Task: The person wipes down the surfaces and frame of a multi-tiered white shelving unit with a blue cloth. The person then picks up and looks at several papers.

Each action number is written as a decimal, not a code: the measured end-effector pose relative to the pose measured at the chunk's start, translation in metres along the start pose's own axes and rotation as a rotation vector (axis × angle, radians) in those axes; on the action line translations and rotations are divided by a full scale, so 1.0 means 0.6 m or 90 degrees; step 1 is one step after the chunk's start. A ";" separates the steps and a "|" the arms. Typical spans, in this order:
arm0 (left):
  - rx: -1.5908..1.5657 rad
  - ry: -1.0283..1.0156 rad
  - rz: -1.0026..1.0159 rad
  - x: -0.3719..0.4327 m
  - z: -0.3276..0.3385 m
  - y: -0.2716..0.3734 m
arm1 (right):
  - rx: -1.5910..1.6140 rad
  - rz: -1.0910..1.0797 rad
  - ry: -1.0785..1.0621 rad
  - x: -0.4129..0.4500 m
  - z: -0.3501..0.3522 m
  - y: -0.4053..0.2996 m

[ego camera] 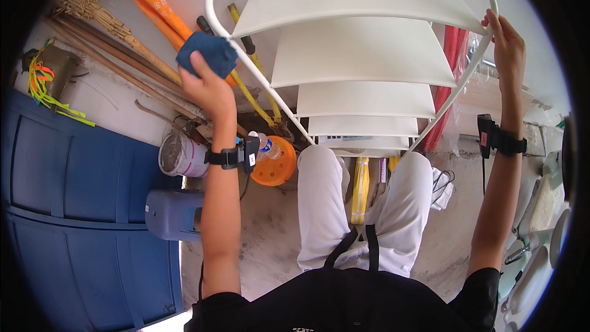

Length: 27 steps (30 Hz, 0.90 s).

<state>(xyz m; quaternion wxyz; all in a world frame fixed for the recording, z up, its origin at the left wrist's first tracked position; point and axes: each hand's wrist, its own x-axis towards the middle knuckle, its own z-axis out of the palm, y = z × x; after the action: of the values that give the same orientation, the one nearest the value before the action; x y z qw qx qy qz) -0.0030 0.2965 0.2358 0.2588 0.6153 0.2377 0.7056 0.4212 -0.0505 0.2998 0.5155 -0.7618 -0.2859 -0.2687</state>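
A white metal shelf rack point(359, 55) with several tiers stands directly before me. My left hand point(209, 87) holds a folded dark blue cloth point(209, 53) beside the rack's upper left frame; the cloth overlaps the tube in view, but whether it presses on it I cannot tell. At the opposite side, my right hand point(507, 44) grips the white tube frame point(484, 39) near the top shelf's right corner, thumb and fingers around it. Both wrists carry black straps with small devices.
Left of the rack, a straw broom point(110, 23), wooden poles point(120, 71) and yellow-handled tools point(251, 87) lean on the wall. An orange stool point(276, 166) with a plastic bottle, a bucket point(182, 154) and a blue-grey plastic stool point(173, 214) stand near a blue door point(83, 212). Red rolled material point(445, 101) is behind right.
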 end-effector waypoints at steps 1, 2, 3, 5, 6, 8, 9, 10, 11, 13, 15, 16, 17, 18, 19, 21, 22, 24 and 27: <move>-0.065 0.045 -0.015 -0.017 -0.020 -0.014 | 0.024 -0.085 0.025 0.002 0.010 0.007; -0.016 0.097 -0.058 -0.040 -0.069 -0.035 | 0.052 -0.076 0.018 0.000 0.028 0.008; -0.062 0.152 -0.167 -0.066 -0.077 -0.034 | 0.073 -0.074 0.007 -0.002 0.040 0.009; -0.206 0.278 -0.312 -0.077 -0.042 -0.064 | 0.020 -0.028 -0.040 0.013 0.018 0.063; -0.249 0.238 -0.318 -0.077 -0.018 -0.072 | -0.028 0.017 -0.089 0.017 0.014 0.087; -0.282 0.127 -0.271 -0.066 0.035 -0.060 | -0.016 0.021 -0.091 0.014 0.011 0.089; -0.141 0.107 -0.230 -0.050 0.042 -0.082 | 0.009 0.029 -0.090 0.012 0.014 0.082; -0.050 0.075 -0.098 -0.049 0.060 -0.095 | 0.014 0.029 -0.086 0.017 0.013 0.085; 0.043 0.044 0.034 -0.048 0.072 -0.105 | 0.021 0.031 -0.086 0.022 0.011 0.093; 0.024 -0.059 -0.012 -0.054 0.062 -0.092 | 0.009 0.041 -0.083 0.022 0.002 0.114; 0.123 -0.079 0.057 -0.028 0.031 -0.118 | 0.053 0.023 -0.090 0.020 0.014 0.113; 0.103 -0.102 0.036 -0.036 0.035 -0.109 | 0.038 0.021 -0.094 0.028 0.002 0.110; 0.146 -0.102 0.043 -0.042 0.041 -0.111 | 0.020 0.000 -0.087 0.037 -0.008 0.107; 0.156 -0.085 0.062 -0.036 0.046 -0.110 | 0.030 -0.048 -0.089 0.051 -0.007 0.104; 0.167 -0.068 0.081 -0.039 0.048 -0.105 | 0.041 -0.097 -0.090 0.054 -0.004 0.103; 0.216 -0.077 0.037 -0.074 0.033 -0.108 | -0.005 0.003 -0.065 0.034 0.003 0.115; 0.242 -0.073 0.056 -0.108 0.041 -0.118 | -0.001 0.024 -0.076 0.036 0.004 0.133; 0.261 -0.077 0.077 -0.161 0.035 -0.149 | 0.020 0.018 -0.081 0.040 0.002 0.139; 0.244 -0.084 0.053 -0.190 0.021 -0.178 | 0.027 0.026 -0.073 0.028 0.008 0.127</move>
<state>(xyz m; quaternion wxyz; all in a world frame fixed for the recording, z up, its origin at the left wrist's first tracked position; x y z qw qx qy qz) 0.0299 0.3021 0.0826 0.1225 0.7073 0.3249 0.6158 0.4880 -0.0668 0.2618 0.5197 -0.7704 -0.3053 -0.2081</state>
